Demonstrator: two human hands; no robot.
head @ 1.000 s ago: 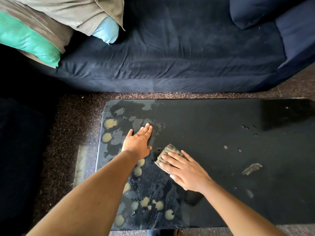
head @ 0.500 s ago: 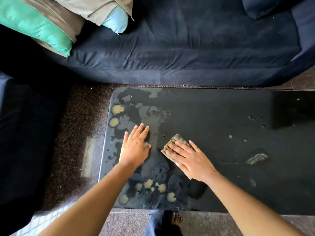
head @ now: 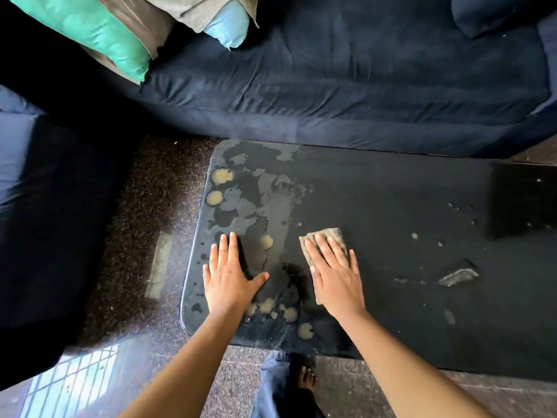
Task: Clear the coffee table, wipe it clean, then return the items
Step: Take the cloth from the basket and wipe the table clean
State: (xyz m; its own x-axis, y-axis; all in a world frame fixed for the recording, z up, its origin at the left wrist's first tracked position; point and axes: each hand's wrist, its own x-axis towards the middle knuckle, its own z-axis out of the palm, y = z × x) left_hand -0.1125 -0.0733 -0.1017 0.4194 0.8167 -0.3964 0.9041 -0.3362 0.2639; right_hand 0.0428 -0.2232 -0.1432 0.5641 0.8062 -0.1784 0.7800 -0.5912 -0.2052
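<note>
We found no words, numbers or signs that we could read. There were none on the coffee table [head: 391,191], none on the cloth [head: 333,233] and none on the sofa [head: 331,86].

Cloth [head: 327,245] on table [head: 391,206], before sofa [head: 331,86]

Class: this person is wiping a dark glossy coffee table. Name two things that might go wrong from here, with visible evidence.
The left hand lies flat on the wet-looking, smeared end of the dark glossy coffee table; it may slip or leave prints.
The small grey-brown cloth under the right hand may push the yellowish puddles over the near edge, toward the bare foot.
</note>
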